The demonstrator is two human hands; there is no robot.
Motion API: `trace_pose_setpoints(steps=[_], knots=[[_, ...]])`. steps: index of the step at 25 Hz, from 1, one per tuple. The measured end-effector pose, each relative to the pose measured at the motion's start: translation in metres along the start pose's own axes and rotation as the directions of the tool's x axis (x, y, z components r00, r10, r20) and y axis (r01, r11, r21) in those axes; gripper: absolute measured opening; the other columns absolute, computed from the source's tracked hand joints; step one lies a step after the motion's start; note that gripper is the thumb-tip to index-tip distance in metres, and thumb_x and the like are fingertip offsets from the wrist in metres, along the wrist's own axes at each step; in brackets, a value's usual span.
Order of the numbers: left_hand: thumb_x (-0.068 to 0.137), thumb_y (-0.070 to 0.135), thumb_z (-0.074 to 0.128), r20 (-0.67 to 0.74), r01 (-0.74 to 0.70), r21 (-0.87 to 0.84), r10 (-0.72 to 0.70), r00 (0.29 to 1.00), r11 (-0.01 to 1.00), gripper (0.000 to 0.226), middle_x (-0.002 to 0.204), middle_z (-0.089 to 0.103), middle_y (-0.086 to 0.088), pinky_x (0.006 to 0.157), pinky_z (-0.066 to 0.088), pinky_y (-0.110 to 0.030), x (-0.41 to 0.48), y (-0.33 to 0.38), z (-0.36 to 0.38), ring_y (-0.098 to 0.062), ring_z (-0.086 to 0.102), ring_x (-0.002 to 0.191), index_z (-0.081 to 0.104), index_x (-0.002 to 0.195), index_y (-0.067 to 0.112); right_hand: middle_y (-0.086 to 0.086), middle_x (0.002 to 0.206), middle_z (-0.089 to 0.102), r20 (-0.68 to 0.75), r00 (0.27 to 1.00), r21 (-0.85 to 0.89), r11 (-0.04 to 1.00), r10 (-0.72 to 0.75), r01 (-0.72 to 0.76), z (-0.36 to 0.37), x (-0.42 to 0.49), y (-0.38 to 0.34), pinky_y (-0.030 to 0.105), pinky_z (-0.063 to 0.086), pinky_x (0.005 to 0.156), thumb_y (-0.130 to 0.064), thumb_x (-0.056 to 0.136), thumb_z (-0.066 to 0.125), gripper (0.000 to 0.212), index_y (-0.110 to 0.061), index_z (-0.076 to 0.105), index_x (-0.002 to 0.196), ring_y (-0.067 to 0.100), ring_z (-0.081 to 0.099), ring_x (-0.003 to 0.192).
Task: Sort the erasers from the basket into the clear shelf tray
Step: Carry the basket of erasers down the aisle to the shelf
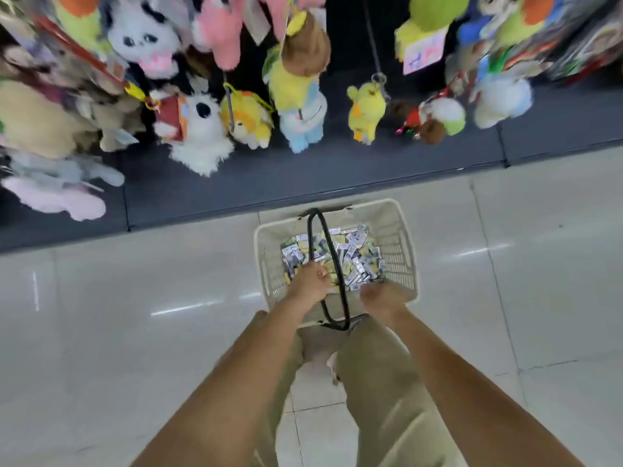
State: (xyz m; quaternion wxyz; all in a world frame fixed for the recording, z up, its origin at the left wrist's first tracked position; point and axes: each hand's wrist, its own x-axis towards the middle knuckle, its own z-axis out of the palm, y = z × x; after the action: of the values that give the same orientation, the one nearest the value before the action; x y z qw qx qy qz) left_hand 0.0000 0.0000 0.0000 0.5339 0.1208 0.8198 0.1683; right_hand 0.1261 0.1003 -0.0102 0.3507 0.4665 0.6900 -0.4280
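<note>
Left hand, right hand in basket, perhaps gripping erasers.

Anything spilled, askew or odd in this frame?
Nothing stands out. The basket sits upright on the floor tiles, the erasers are all inside it with none spilled, and the left hand and right hand reach in. The clear tray is not in view.

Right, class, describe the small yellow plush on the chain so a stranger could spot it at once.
Find the cream basket on the pale tiled floor, then look straight up past the dark shelf base to the row of hanging plush toys. It is the small yellow plush dangling alone from a metal chain, with dark gaps either side.
</note>
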Motion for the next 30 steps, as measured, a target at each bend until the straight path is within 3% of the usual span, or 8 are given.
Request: trace_pose_setpoints(steps=[4, 7, 9, 13, 17, 21, 27, 30], knots=[[0.095, 0.016, 0.046, -0.024, 0.026, -0.120, -0.029, 0.999, 0.992, 0.037, 0.121, 0.058, -0.017, 0.079, 0.043, -0.027, 0.041, -0.012, 0.018, -0.023, 0.058, 0.097, 0.048, 0.128, -0.001, 0.012, 0.117, 0.057, -0.012, 0.998, 0.247, 0.967, -0.060, 0.062, 0.025, 0.046, -0.007, 0.032, 0.040, 0.085, -0.007, 0.094, 0.042, 0.033, -0.008, 0.051, 0.126, 0.030, 0.054, 0.109], [0.095, 0.025, 0.051, -0.048, 0.036, -0.307, -0.053, 0.997, 0.951, 0.043, 0.112, 0.058, -0.007, 0.083, 0.044, -0.026, 0.059, -0.016, 0.023, -0.025, 0.057, 0.104, 0.044, 0.132, 0.005, 0.005, 0.086, 0.064, -0.031, 0.991, 0.556, 0.822, -0.132, 0.127, 0.038, 0.067, -0.010, 0.031, 0.047, 0.073, 0.017, 0.087, 0.038, 0.036, -0.008, 0.063, 0.084, 0.022, 0.061, 0.084], [0.093, 0.020, 0.054, -0.129, 0.010, -0.361, -0.061, 0.990, 0.932, 0.018, 0.092, 0.059, -0.002, 0.071, 0.045, -0.023, 0.068, -0.027, 0.022, -0.022, 0.059, 0.089, 0.053, 0.109, 0.010, 0.002, 0.075, 0.067, -0.015, 0.996, 0.685, 0.725, -0.084, 0.071, 0.039, 0.081, -0.019, 0.025, 0.048, 0.062, 0.019, 0.086, 0.039, 0.040, -0.010, 0.063, 0.073, 0.019, 0.064, 0.072], [0.095, 0.011, 0.050, -0.214, -0.006, -0.368, -0.078, 0.974, 0.930, 0.008, 0.067, 0.052, 0.003, 0.042, 0.040, -0.009, 0.072, -0.055, 0.011, 0.002, 0.054, 0.046, 0.047, 0.087, 0.011, 0.015, 0.125, 0.055, 0.075, 0.997, 0.393, 0.919, -0.020, -0.012, 0.056, 0.104, -0.041, 0.029, 0.039, 0.086, -0.002, 0.093, 0.045, 0.034, -0.005, 0.052, 0.126, 0.028, 0.052, 0.114], [0.095, 0.020, 0.052, -0.120, 0.047, -0.377, -0.099, 0.988, 0.925, 0.008, 0.084, 0.060, -0.005, 0.062, 0.055, -0.030, 0.070, -0.056, 0.004, -0.020, 0.063, 0.075, 0.052, 0.091, 0.013, 0.009, 0.098, 0.061, 0.187, 0.981, 0.315, 0.949, -0.046, -0.016, 0.071, 0.105, -0.060, 0.024, 0.036, 0.079, -0.021, 0.093, 0.053, 0.027, -0.007, 0.059, 0.115, 0.018, 0.050, 0.095], [0.097, 0.016, 0.047, -0.058, 0.140, -0.384, -0.175, 0.983, 0.913, 0.017, 0.088, 0.063, -0.009, 0.056, 0.048, -0.027, 0.055, -0.041, -0.007, -0.020, 0.063, 0.075, 0.053, 0.108, 0.004, 0.006, 0.087, 0.061, -0.028, 0.994, 0.308, 0.947, 0.105, -0.091, 0.020, 0.080, -0.033, 0.020, 0.039, 0.055, -0.028, 0.093, 0.053, 0.034, -0.006, 0.058, 0.117, 0.014, 0.049, 0.067], [0.093, 0.008, 0.052, -0.135, 0.124, -0.312, -0.173, 0.976, 0.942, 0.009, 0.098, 0.061, -0.020, 0.063, 0.054, -0.029, -0.009, -0.003, -0.044, -0.024, 0.060, 0.075, 0.053, 0.101, 0.007, 0.007, 0.060, 0.049, -0.029, 0.972, 0.657, 0.737, 0.235, -0.159, -0.057, -0.024, 0.012, 0.020, 0.042, 0.046, -0.013, 0.091, 0.055, 0.012, -0.001, 0.058, 0.093, 0.016, 0.044, 0.050], [0.091, 0.003, 0.052, -0.092, 0.103, -0.237, -0.128, 0.988, 0.966, 0.022, 0.098, 0.058, -0.018, 0.083, 0.052, -0.044, -0.056, 0.042, -0.069, -0.028, 0.059, 0.085, 0.050, 0.112, 0.000, 0.008, 0.059, 0.047, -0.009, 0.971, 0.778, 0.611, 0.240, -0.144, -0.080, -0.103, 0.012, 0.012, 0.038, 0.037, -0.007, 0.093, 0.052, 0.010, -0.005, 0.054, 0.083, 0.008, 0.046, 0.038]])
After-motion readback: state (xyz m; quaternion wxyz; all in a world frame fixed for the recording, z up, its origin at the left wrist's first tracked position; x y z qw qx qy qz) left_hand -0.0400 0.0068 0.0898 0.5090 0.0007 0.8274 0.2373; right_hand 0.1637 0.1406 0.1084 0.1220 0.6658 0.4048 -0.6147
